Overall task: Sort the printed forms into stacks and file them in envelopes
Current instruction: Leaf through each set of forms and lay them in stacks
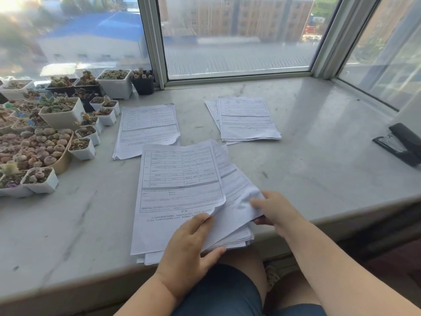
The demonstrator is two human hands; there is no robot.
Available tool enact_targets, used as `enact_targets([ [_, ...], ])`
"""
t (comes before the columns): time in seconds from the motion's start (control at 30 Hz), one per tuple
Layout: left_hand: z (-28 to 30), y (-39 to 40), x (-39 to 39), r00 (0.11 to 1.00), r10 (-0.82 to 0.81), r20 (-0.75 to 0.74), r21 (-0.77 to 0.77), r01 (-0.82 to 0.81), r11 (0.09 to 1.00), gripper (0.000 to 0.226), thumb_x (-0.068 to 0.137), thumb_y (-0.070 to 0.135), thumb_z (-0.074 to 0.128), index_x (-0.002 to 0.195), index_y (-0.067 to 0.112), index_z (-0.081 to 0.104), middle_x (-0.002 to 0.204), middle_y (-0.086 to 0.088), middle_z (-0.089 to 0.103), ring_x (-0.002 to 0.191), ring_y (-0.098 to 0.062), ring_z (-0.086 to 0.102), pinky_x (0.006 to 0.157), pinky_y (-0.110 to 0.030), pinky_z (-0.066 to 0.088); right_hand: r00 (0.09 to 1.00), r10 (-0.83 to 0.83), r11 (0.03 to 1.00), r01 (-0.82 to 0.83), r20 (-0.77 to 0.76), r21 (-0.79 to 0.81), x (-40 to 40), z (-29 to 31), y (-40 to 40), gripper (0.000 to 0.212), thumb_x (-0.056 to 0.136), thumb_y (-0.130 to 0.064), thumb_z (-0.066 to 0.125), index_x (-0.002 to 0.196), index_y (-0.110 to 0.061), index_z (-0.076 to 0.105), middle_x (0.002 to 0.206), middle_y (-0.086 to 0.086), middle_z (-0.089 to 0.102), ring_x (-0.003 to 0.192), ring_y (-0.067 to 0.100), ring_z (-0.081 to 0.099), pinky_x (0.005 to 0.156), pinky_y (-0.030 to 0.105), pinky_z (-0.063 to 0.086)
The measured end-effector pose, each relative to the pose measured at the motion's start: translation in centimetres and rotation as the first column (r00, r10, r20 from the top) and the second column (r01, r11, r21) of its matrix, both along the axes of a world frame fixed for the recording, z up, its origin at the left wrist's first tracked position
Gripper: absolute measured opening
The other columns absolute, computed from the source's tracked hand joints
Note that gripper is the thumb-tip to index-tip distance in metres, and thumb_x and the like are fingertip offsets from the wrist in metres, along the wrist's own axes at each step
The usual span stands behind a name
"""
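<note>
The left hand [190, 245] pinches the curled lower corner of the top white printed form [180, 192], thumb under the near edge of the loose main pile of forms [227, 238], while the right hand [273, 208] grips a fanned batch of sheets [237, 190] just right of that form. Beyond the pile, two sorted stacks lie on the pale marble sill [319, 156]: a left stack [147, 131] and a right stack [247, 119]. Lifting by one corner could crease the sheet or drag others off the sill's front edge. The print is too blurred to read; no envelopes show; a black stapler [401, 144] is cut off far right.
</note>
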State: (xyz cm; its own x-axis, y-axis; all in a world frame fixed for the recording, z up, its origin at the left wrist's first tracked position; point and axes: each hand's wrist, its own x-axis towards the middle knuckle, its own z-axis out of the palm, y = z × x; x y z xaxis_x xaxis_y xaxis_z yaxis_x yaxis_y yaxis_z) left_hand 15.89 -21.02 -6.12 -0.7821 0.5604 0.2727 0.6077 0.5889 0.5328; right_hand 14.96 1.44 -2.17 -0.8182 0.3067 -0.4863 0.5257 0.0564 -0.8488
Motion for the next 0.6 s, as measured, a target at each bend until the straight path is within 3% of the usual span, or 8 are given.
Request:
enact_targets([
  [0.1,0.0,0.0,-0.1,0.999,-0.006,-0.05,-0.009,0.006,1.0,0.059,0.076,0.048,0.07,0.12,0.009,0.062,0.121,0.002,0.06,0.107,-0.014,0.055,0.097,-0.017,0.035,0.939,-0.325,0.943,0.313,-0.11,-0.112,0.3,0.8,2.6,0.027,0.093,0.006,0.047,0.081,-0.013,0.061,0.084,0.009,0.062,0.073,0.021,0.059,0.042,0.022,0.053],
  [0.2,-0.1,0.2,-0.1,0.99,-0.061,-0.124,-0.075,0.052,0.996,0.049,0.082,0.051,0.06,0.113,0.013,0.066,0.12,0.004,0.059,0.104,-0.016,0.057,0.095,-0.021,0.039,0.82,-0.512,0.845,0.427,-0.256,-0.323,1.2,2.7,5.3,0.02,0.097,0.001,0.046,0.098,-0.01,0.062,0.083,0.005,0.069,0.073,0.019,0.065,0.048,0.023,0.055],
  [0.37,-0.6,1.5,0.5,0.926,-0.207,-0.314,-0.236,0.135,0.962,0.043,0.084,0.05,0.051,0.105,0.016,0.066,0.12,0.002,0.059,0.105,-0.017,0.053,0.097,-0.027,0.036,0.646,-0.585,0.775,0.266,-0.49,-0.573,0.6,7.5,5.9,0.026,0.098,-0.005,0.044,0.1,-0.018,0.066,0.087,-0.002,0.076,0.081,0.012,0.072,0.066,0.026,0.059],
  [0.6,-1.0,1.8,1.2,0.903,-0.219,-0.37,-0.317,0.099,0.943,0.047,0.083,0.049,0.048,0.106,0.015,0.07,0.122,-0.002,0.062,0.101,-0.019,0.047,0.09,-0.03,0.035,0.738,-0.485,0.751,0.077,-0.469,-0.656,-2.1,8.5,0.5,0.028,0.099,-0.003,0.042,0.108,-0.017,0.065,0.094,0.003,0.074,0.086,0.016,0.071,0.065,0.028,0.058],
])
